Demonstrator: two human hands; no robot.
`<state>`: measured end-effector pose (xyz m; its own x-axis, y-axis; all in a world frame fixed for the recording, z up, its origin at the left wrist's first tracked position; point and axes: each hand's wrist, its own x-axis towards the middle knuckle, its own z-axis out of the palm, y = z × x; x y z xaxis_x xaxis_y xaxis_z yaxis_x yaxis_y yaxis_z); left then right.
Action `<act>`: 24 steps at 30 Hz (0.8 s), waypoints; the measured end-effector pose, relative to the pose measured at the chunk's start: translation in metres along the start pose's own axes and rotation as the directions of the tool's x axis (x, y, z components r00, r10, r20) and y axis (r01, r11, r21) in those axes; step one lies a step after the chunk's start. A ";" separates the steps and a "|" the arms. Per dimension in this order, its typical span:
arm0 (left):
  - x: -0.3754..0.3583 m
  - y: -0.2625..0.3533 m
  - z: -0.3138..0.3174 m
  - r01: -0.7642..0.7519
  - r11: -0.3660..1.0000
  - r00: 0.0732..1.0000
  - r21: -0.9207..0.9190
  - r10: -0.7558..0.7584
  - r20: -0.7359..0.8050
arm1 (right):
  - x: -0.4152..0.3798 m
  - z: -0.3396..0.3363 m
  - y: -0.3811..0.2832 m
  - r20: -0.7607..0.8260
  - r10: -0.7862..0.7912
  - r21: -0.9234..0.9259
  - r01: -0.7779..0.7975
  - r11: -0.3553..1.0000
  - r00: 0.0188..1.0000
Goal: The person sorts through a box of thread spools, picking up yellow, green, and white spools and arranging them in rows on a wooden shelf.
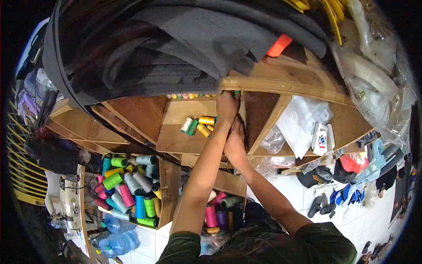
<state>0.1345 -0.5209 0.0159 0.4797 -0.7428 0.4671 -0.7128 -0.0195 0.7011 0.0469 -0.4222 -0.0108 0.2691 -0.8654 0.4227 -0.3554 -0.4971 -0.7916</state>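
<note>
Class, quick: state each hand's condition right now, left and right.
Left hand: reaching into the shelf near the thread spools; grip cannot be told.
Right hand: resting against the left forearm; holding nothing visible.

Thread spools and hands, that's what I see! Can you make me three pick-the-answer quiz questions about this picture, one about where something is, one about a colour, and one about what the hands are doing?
1. Where do the loose thread spools lie?
A. in a wooden shelf compartment
B. on the tiled floor
C. on top of the dark cloth pile

2. What colour is the tag sticking out of the dark cloth pile?
A. blue
B. orange
C. white

3. What are the two hands doing?
A. resting on the floor
B. each holding a water bottle
C. both reaching up to the shelf

Answers:
1. A, they sit on the board of the wooden shelf.
2. B, it shows bright orange against the dark fabric.
3. C, the left hand reaches the shelf's upper edge and the right hand is just below it.
</note>
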 end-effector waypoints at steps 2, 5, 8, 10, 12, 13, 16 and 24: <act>0.000 0.000 0.001 0.032 0.999 0.999 -0.009 -0.032 0.025 | 0.001 0.001 0.001 -0.021 -0.025 -0.003 0.025 1.000 0.999; 0.001 -0.001 0.001 0.008 0.998 1.000 -0.062 -0.008 0.003 | 0.002 0.002 0.002 -0.029 -0.017 -0.040 0.016 0.999 0.999; 0.003 -0.008 0.003 -0.012 0.990 1.000 -0.143 0.013 0.004 | 0.001 0.002 0.003 -0.039 -0.017 -0.030 0.016 0.999 0.999; 0.005 -0.010 0.001 -0.039 0.998 0.999 -0.052 0.041 0.030 | 0.000 0.000 -0.002 -0.062 0.005 0.003 -0.005 1.000 0.998; 0.001 -0.005 -0.007 -0.054 0.998 0.999 -0.042 0.053 -0.007 | 0.003 0.005 0.005 -0.113 -0.015 0.051 0.021 0.998 0.993; -0.003 0.006 -0.022 -0.052 0.997 0.998 -0.057 0.050 -0.035 | 0.004 0.004 0.005 -0.112 -0.008 0.013 0.009 1.000 0.994; -0.028 0.028 -0.067 0.003 1.000 0.997 -0.002 -0.003 -0.078 | -0.001 0.003 0.005 -0.104 0.078 -0.033 -0.081 0.996 0.992; -0.087 -0.011 -0.150 0.067 0.816 0.954 0.574 0.116 -0.275 | 0.016 0.005 -0.007 0.192 0.344 0.578 -0.390 0.717 0.919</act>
<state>0.1771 -0.3557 0.0481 0.5162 -0.5268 0.6753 -0.8435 -0.4496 0.2940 0.0584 -0.4326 -0.0009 0.2967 -0.9545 0.0311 0.1575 0.0168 -0.9874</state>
